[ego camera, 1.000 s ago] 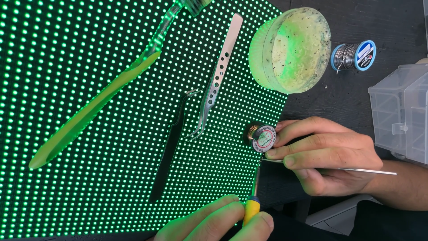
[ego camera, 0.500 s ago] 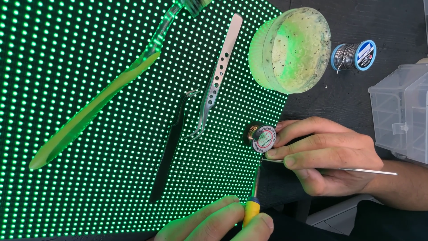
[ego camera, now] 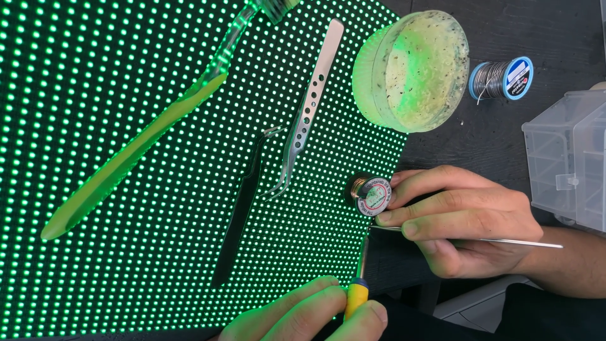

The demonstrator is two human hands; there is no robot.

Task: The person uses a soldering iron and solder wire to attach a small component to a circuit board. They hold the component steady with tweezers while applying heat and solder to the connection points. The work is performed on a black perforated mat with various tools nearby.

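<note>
While nothing's budged since a second ago, my right hand [ego camera: 470,221] pinches a thin metal probe [ego camera: 492,240], left hand [ego camera: 315,312] gripping a yellow-handled tool [ego camera: 356,297] at the glowing green LED panel [ego camera: 126,158].

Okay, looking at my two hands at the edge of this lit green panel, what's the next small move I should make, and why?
Probably ease the thin metal wire in your right hand a touch closer to the tip of the yellow-handled tool in your left hand. Both already point at the same spot on the LED panel edge, just below the small spool, but whether they touch is unclear.
</note>
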